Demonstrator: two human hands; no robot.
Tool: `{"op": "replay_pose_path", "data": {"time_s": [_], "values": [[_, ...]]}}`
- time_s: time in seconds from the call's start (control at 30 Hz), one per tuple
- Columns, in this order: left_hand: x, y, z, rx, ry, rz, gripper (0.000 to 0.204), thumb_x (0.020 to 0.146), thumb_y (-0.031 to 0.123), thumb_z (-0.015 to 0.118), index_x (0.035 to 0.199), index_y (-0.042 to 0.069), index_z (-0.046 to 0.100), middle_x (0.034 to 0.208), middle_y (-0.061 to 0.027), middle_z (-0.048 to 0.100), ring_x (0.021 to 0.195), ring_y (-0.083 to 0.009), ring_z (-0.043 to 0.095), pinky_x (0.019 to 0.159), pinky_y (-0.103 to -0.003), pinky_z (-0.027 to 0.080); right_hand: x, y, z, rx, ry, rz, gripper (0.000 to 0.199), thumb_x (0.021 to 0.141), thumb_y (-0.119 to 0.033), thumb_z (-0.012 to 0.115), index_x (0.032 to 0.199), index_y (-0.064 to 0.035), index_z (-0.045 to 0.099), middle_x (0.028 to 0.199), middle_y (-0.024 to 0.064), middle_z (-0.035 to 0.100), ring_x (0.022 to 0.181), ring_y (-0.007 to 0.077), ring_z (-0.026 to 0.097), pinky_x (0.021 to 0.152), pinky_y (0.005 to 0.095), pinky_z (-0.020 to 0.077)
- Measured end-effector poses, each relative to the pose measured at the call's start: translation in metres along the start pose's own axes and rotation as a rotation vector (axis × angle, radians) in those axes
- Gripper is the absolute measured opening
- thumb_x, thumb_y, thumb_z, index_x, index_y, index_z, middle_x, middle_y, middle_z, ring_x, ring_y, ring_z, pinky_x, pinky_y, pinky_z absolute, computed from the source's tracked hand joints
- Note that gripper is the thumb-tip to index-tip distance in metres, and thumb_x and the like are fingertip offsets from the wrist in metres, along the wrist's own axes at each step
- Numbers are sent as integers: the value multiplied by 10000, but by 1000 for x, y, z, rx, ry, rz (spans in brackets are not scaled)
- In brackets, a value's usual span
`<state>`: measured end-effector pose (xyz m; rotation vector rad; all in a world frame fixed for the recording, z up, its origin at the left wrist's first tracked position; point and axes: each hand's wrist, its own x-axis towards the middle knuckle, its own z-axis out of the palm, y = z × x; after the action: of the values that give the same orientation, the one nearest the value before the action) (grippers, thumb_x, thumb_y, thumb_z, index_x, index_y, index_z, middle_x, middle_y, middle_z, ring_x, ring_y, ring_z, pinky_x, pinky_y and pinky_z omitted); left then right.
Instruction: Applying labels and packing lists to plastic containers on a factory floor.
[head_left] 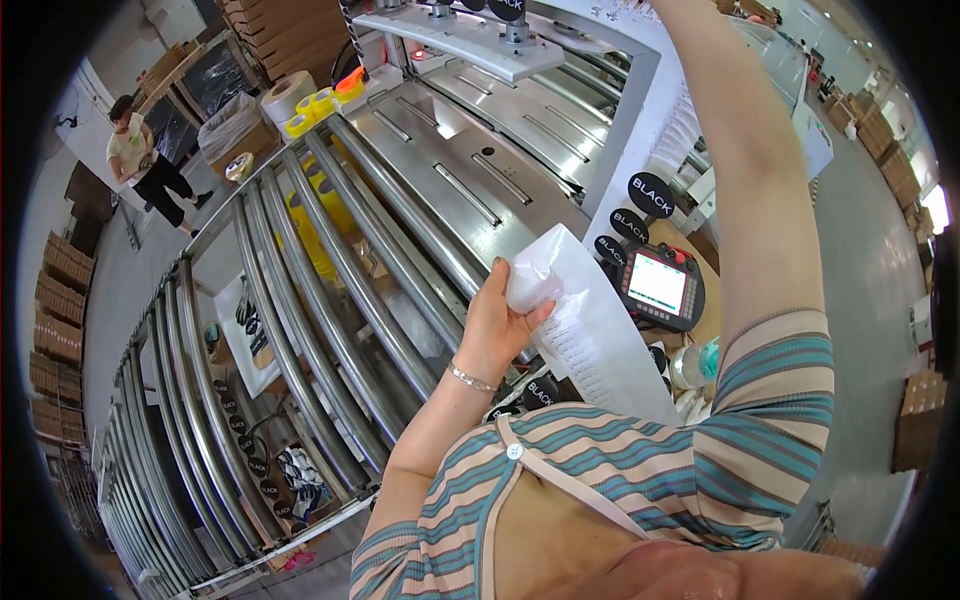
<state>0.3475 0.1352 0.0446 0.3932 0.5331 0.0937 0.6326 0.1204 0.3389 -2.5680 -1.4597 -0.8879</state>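
Note:
My left hand is closed on the upper end of a long white printed paper strip, thumb in front and fingers at its edge. Glossy on top, the strip curls down toward my striped shirt. It hangs beside the metal rollers. My right arm stretches up along the right, and its hand is beyond the top edge. More white printed paper hangs near that arm, beside a grey machine frame.
A handheld control panel with a lit screen sits to the right of the strip, near a clear bottle. Yellow tape rolls stand beyond the rollers. A metal plate lies under a raised press bar. Another person stands far left.

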Motion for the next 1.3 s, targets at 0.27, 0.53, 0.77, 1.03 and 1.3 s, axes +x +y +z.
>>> {"op": "replay_pose_path", "data": {"time_s": [0.27, 0.53, 0.77, 1.03, 1.3], "values": [[2, -2, -1, 19, -20, -13, 372, 933, 372, 345, 1112, 68, 460, 1055, -71, 544, 927, -205, 559, 629, -306, 528, 2, 6, 5, -27, -51, -34, 343, 632, -244, 654, 909, -61, 565, 877, 156, 611, 868, 313, 582, 745, 391, 462], [6, -3, 1, 15, -13, -25, 365, 931, 370, 354, 1101, 66, 464, 1051, -75, 544, 910, -211, 568, 618, -304, 536, 10, 10, 17, -53, -35, -5, 377, 610, -230, 657, 923, -48, 553, 909, 161, 601, 892, 307, 575, 755, 408, 458], [-10, -2, -5, -18, -58, -1, 376, 929, 377, 356, 1101, 60, 460, 1036, -77, 545, 908, -214, 568, 608, -310, 537, -19, -41, -13, -202, 74, 54, 438, 608, -239, 681, 990, -67, 556, 1149, 167, 487, 1101, 325, 434, 883, 427, 390], [-50, 1, -22, 81, -103, 82, 369, 926, 357, 372, 1122, 56, 453, 1038, -74, 556, 898, -205, 578, 593, -307, 537, -267, -121, 47, 981, -467, -114, 706, 741, -254, 667, 1299, -7, 311, 1129, 192, 487, 1037, 272, 500, 870, 355, 414], [-107, 4, -16, 968, -262, 389, 357, 839, 250, 572, 1053, -34, 541, 914, -58, 583, 695, -131, 581, 522, -242, 500, -400, -159, 34, 1766, -526, 542, 408, 730, -85, 636, 1104, 7, 503, 985, 40, 591, 871, 91, 554, 786, 244, 443]]}}
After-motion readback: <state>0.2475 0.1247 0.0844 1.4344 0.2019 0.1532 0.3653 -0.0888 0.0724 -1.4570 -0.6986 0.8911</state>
